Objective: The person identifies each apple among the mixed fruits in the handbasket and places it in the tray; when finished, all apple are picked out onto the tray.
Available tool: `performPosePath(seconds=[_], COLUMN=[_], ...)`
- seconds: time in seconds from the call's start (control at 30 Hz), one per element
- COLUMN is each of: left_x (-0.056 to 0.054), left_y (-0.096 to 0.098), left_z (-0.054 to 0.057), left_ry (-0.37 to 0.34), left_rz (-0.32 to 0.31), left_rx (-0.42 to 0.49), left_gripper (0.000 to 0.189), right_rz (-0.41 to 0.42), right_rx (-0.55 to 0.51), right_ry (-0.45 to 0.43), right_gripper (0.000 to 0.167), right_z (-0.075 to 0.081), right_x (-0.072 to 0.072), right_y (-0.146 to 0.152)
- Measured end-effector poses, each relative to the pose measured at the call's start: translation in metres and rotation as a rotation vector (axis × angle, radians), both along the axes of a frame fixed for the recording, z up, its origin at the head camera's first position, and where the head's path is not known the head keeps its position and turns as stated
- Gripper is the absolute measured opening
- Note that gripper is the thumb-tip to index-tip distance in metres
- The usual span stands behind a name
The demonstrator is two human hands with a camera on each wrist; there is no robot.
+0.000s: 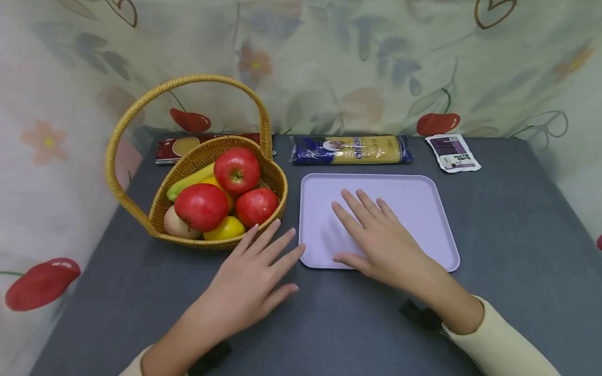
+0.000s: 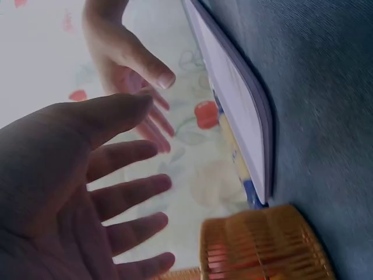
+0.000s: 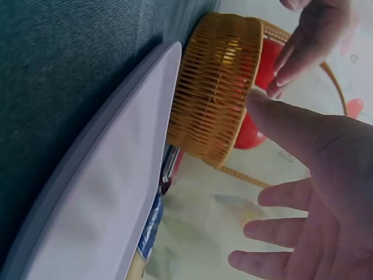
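Observation:
My left hand (image 1: 254, 277) is held with fingers spread and nothing in it, its fingertips overlapping the front rim of a wicker basket (image 1: 277, 209) in the head view. Red apples (image 1: 237, 169), a yellow lemon (image 1: 224, 228), a pinkish round fruit (image 1: 177, 224) and a long yellow-green fruit (image 1: 190, 181) fill the basket. Over the pale purple tray (image 1: 423, 219) hovers my right hand (image 1: 381, 240), also spread and holding nothing. Both wrist views show the palms bare, with the tray (image 3: 111, 192) and the basket (image 2: 262, 245) beyond the fingers.
Along the back edge lie a blue and gold pasta packet (image 1: 350, 150), a white and purple pouch (image 1: 453, 153) and a dark red packet (image 1: 164, 151) partly behind the basket. The basket's tall handle (image 1: 197, 78) arches upward. A patterned curtain (image 1: 320, 62) closes off the back.

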State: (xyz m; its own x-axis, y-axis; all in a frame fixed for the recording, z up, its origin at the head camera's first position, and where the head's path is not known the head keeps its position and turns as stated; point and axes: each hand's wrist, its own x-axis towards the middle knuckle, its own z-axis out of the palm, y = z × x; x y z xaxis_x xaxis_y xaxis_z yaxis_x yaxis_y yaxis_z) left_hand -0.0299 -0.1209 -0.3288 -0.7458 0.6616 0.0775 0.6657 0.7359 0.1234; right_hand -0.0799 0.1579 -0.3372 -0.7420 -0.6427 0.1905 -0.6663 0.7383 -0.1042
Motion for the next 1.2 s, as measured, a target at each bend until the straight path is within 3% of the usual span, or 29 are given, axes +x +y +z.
performPosePath(seconds=[0.37,0.57,0.8,1.0,1.1,1.2], left_x=[0.005,0.006,0.002,-0.001,-0.005,-0.012], left_y=[-0.025,-0.042,-0.065,-0.085,-0.095,-0.103], left_z=[0.004,0.008,0.011,0.013,0.009,0.002], left_ry=[0.163,0.234,0.448,0.567,0.695,0.869], left_rz=[0.002,0.051,0.117,0.208,0.263,0.322], left_rx=[0.325,0.416,0.587,0.715,0.859,1.014], left_gripper=[0.052,0.042,0.041,0.040,0.035,0.024], right_rz=[0.089,0.139,0.179,0.204,0.222,0.245], right_rx=[-0.074,-0.158,-0.199,-0.268,-0.290,-0.289], right_ry=[0.095,0.107,0.062,0.080,0.093,0.096], right_gripper=[0.088,0.082,0.073,0.056,0.053,0.052], right_z=[-0.001,-0.001,0.001,0.004,0.005,0.006], right_x=[-0.007,-0.014,-0.019,-0.023,-0.024,-0.025], right_y=[-0.021,-0.036,-0.060,-0.075,-0.084,-0.093])
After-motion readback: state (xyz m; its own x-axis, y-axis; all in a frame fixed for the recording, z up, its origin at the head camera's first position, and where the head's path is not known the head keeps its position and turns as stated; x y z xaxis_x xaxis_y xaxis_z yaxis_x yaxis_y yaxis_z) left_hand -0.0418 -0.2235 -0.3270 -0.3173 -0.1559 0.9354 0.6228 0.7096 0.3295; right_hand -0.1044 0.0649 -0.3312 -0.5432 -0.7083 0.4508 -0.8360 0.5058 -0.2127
